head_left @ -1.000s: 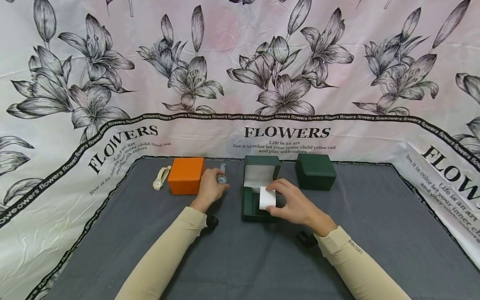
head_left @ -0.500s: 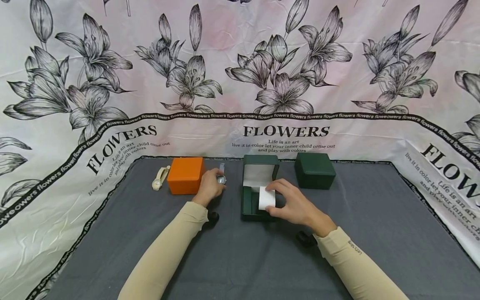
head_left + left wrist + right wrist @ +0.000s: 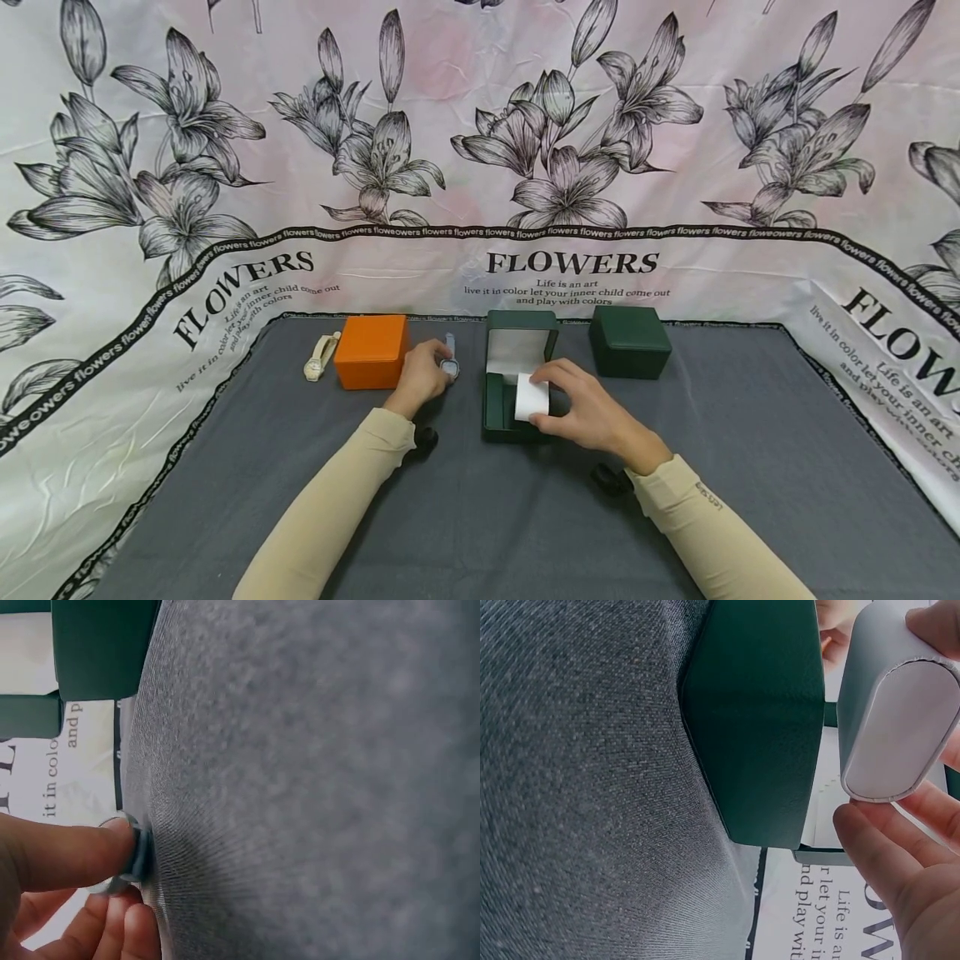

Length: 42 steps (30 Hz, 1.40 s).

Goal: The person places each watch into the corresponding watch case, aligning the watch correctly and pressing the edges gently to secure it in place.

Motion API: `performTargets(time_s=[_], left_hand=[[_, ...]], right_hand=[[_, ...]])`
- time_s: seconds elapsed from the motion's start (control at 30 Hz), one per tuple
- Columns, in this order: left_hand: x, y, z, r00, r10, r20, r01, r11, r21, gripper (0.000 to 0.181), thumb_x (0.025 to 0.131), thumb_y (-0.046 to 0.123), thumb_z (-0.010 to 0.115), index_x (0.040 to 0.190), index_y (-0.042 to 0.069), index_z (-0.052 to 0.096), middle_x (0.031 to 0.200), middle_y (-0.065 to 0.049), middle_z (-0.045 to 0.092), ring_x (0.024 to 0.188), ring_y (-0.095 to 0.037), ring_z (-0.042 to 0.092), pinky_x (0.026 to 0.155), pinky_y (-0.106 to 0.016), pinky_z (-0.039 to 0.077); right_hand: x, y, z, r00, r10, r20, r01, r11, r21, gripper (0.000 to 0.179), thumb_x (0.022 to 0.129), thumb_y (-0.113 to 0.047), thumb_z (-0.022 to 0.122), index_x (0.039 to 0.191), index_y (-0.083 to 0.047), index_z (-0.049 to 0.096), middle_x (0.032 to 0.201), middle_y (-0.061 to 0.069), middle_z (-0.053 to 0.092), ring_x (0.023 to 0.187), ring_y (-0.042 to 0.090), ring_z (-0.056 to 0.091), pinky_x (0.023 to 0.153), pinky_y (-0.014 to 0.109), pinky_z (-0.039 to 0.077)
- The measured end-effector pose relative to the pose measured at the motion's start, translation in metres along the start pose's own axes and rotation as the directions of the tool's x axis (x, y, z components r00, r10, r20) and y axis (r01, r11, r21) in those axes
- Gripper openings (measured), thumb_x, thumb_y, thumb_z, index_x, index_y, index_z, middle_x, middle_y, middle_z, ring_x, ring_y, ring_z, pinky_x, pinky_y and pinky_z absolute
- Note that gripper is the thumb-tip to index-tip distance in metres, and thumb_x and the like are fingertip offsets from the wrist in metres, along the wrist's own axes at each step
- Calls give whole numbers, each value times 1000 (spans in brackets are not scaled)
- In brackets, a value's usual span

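Note:
My left hand (image 3: pixel 422 375) pinches a wristwatch (image 3: pixel 450 367) with a pale blue-grey strap, low over the cloth just right of the orange box (image 3: pixel 372 352). In the left wrist view the thumb lies across the watch (image 3: pixel 139 859) and the fingers curl below it. My right hand (image 3: pixel 592 410) grips a white watch cushion (image 3: pixel 531 398) between thumb and fingers, over the open green watch box (image 3: pixel 494 410). The right wrist view shows the cushion (image 3: pixel 904 735) as a rounded roll with a flat oval end. The box's lid stands up, its lining white.
A second watch (image 3: pixel 321 358), with a cream strap, lies left of the orange box. To the right of the open box stands a shut green box (image 3: pixel 632 342). Grey cloth (image 3: pixel 480 525) covers the table, with a flower-print sheet (image 3: pixel 420 267) hanging behind.
The left hand has turned the watch and shifted it slightly right and toward me. The right hand keeps the cushion over the open box, moved only a little left.

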<state>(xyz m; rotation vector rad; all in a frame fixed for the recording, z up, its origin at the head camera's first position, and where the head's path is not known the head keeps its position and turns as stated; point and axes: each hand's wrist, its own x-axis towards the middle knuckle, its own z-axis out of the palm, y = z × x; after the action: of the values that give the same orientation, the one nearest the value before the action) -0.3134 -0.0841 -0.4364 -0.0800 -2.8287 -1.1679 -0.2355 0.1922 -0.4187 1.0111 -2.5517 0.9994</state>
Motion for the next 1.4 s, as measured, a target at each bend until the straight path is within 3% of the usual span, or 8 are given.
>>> performTargets(time_s=[0.27,0.43,0.77,0.93,1.03,1.23,1.3,1.4], left_hand=[[-15,4,0,992,127,-22,-128,991,-44,27,75,-3,77,98,7,67,92,-6,66,78,-20,58,73,-35,52],[-29,11,-7,988,156,4,-154,978,-143,28,74,-1,79,98,8,68,90,-5,66,78,-17,61,68,-32,54],[-60,33,-26,968,240,78,-196,911,-363,27,75,-2,78,99,8,68,91,-4,65,80,-19,61,70,-31,54],[-70,41,-32,961,254,111,-179,875,-449,28,76,-2,78,100,9,68,94,-4,66,82,-20,62,73,-31,55],[-74,45,-36,945,290,154,-169,831,-530,29,78,-3,75,104,7,67,98,-7,66,84,-22,63,74,-32,55],[-76,49,-42,892,372,257,-110,731,-674,31,80,-10,70,109,-2,62,104,-13,63,88,-23,63,77,-32,55],[-76,49,-43,878,383,286,-84,712,-697,31,80,-11,69,110,-3,62,105,-12,62,88,-23,63,77,-31,55],[-77,51,-44,859,400,319,-69,708,-703,32,80,-10,69,110,-3,61,107,-12,62,90,-23,62,78,-31,55]], right_hand=[[0,-3,0,1000,-29,-10,29,999,14,42,80,-28,77,115,-14,60,119,0,53,104,15,53,91,41,49],[0,-5,-1,998,-53,-14,53,998,17,41,81,-27,76,116,-15,59,118,0,53,103,15,53,90,41,50],[1,-11,-2,999,-38,-4,38,994,105,43,80,-25,77,118,-21,58,117,-4,53,100,12,54,90,44,50],[0,-18,-5,999,-37,10,35,989,142,46,79,-18,78,120,-18,59,120,0,52,103,15,54,92,42,49],[0,-30,-11,999,-50,6,48,984,170,47,77,-11,79,119,-12,59,122,6,53,105,20,55,91,46,49],[0,-64,-30,997,-72,23,64,964,257,44,78,-2,75,119,-2,59,125,17,51,106,23,56,87,44,51],[1,-69,-33,997,-68,29,57,958,280,44,79,0,74,120,0,59,126,19,50,106,23,56,86,42,52],[1,-69,-34,998,-62,30,51,954,296,43,79,0,74,120,0,59,126,20,50,106,23,56,85,41,53]])
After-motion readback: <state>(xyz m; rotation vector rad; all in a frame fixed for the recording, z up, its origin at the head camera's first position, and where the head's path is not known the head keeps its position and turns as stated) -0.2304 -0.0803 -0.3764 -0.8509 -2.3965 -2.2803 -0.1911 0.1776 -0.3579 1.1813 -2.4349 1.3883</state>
